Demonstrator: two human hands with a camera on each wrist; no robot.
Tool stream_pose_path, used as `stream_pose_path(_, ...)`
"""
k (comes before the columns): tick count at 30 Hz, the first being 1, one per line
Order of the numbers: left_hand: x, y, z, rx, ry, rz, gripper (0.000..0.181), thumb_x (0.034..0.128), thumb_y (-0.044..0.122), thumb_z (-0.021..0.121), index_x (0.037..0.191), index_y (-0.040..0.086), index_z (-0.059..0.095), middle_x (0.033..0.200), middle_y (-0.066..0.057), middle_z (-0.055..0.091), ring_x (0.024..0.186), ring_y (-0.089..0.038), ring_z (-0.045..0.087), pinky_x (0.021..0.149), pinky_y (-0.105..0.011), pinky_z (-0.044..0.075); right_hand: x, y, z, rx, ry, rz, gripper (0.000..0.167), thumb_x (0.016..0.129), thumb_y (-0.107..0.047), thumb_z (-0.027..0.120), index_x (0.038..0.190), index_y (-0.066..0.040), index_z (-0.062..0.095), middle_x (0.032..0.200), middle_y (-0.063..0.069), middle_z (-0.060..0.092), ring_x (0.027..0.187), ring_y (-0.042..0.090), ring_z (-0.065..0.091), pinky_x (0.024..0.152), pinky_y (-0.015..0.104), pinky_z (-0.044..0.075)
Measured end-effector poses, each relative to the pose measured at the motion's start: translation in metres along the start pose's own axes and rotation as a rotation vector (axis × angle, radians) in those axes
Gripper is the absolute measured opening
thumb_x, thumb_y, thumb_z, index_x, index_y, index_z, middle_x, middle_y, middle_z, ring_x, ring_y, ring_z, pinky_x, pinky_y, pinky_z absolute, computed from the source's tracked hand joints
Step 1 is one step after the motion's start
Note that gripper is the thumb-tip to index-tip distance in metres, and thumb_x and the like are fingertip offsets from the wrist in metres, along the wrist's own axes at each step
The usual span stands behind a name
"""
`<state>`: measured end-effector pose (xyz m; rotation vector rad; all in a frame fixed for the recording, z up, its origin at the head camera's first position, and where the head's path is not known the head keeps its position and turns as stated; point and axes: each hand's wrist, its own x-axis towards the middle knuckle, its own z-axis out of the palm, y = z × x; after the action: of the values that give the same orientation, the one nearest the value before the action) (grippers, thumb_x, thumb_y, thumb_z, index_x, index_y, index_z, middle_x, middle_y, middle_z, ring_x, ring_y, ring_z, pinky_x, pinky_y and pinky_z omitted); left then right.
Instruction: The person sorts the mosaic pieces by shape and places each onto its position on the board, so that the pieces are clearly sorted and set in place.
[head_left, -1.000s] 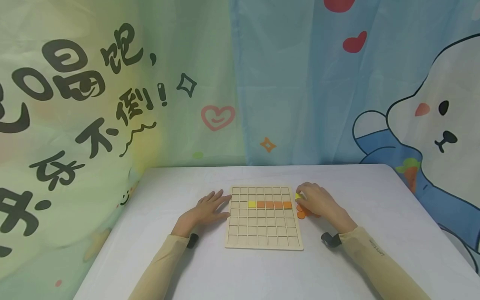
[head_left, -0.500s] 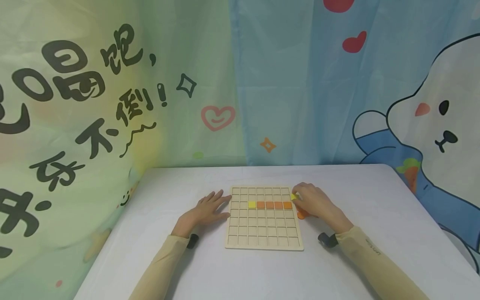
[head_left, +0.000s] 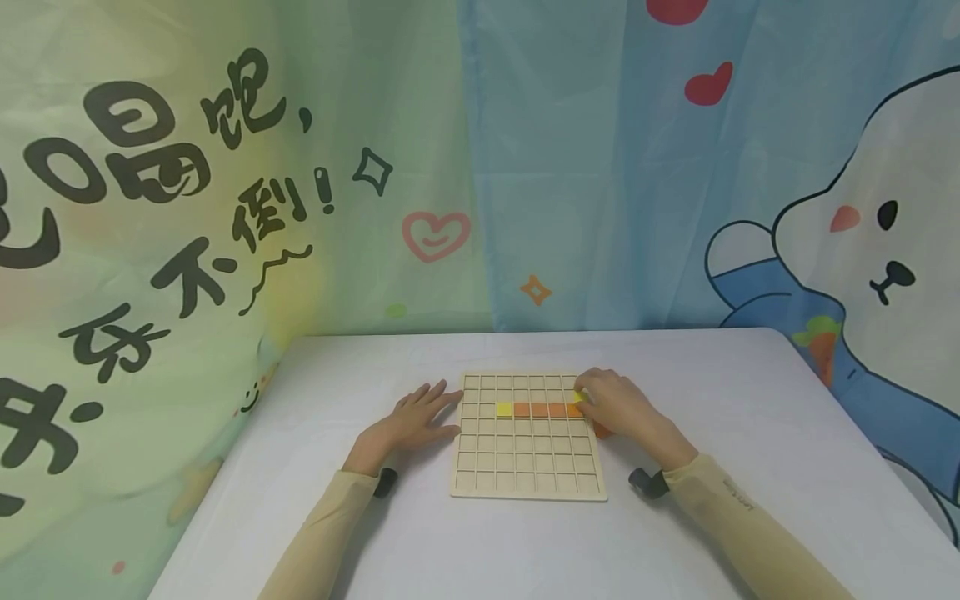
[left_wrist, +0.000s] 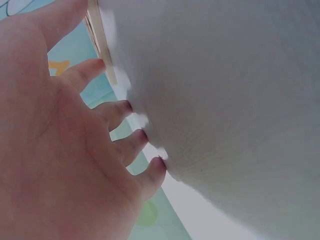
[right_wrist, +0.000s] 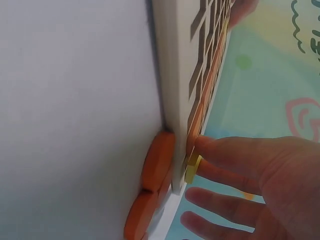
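A wooden grid board (head_left: 517, 467) lies flat on the table. Across one of its rows runs a yellow square tile (head_left: 504, 409), followed to the right by several orange tiles (head_left: 540, 410). My right hand (head_left: 618, 404) is over the board's right edge, thumb and index finger pinching a yellow piece (right_wrist: 190, 172) beside the end of that row; the other fingers are extended. At the left edge my left hand (head_left: 411, 421) rests with spread fingers; in the left wrist view its index fingertip and thumb are near the board's side.
Orange pieces with rounded edges (right_wrist: 159, 160) lie on the white table (head_left: 375, 542) against the board's right side, mostly covered by my right hand in the head view. Behind the table hangs a printed curtain (head_left: 555, 167).
My right hand has moved left from beside the board to over its right edge, carrying the yellow piece. The left hand and the board have stayed in place.
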<state>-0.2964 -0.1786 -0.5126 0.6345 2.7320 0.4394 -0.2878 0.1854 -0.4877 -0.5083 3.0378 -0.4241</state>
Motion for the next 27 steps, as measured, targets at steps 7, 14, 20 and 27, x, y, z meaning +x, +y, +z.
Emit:
stream_pose_path(7, 0.000, 0.000, 0.000, -0.008, 0.007, 0.004, 0.066, 0.1006, 0.055, 0.051, 0.159, 0.030, 0.030, 0.170, -0.009, 0.016, 0.156, -0.038, 0.011, 0.125, -0.060, 0.015, 0.002, -0.005, 0.002, -0.010, -0.003, -0.021, 0.029, 0.093, -0.021, 0.071, 0.117, -0.003, 0.070, 0.128, 0.019, 0.066, 0.118, 0.039, 0.062, 0.099, 0.054, 0.052)
stream_pose_path(14, 0.000, 0.000, 0.000, -0.003, 0.006, 0.006, 0.067, 0.1007, 0.055, 0.051, 0.159, 0.030, 0.030, 0.170, -0.009, 0.016, 0.156, -0.039, 0.011, 0.125, -0.060, 0.014, 0.003, -0.010, 0.003, -0.006, 0.014, -0.063, 0.027, 0.092, -0.020, 0.073, 0.114, -0.004, 0.071, 0.125, 0.017, 0.067, 0.115, 0.037, 0.064, 0.096, 0.052, 0.054)
stream_pose_path(20, 0.000, 0.000, 0.001, -0.002, 0.005, 0.004, 0.066, 0.1010, 0.054, 0.051, 0.159, 0.030, 0.030, 0.170, -0.009, 0.016, 0.156, -0.038, 0.011, 0.125, -0.060, 0.015, 0.003, -0.013, 0.004, 0.001, 0.020, -0.095, 0.028, 0.092, -0.021, 0.073, 0.115, -0.004, 0.071, 0.126, 0.018, 0.067, 0.115, 0.038, 0.064, 0.095, 0.053, 0.055)
stream_pose_path(27, 0.000, 0.000, 0.001, 0.005, 0.007, 0.000, 0.067, 0.1005, 0.055, 0.050, 0.159, 0.030, 0.030, 0.170, -0.009, 0.016, 0.157, -0.038, 0.011, 0.125, -0.060, 0.015, 0.006, -0.014, 0.007, 0.014, 0.026, -0.096, 0.027, 0.092, -0.022, 0.073, 0.113, -0.005, 0.071, 0.127, 0.016, 0.067, 0.114, 0.036, 0.064, 0.095, 0.051, 0.054)
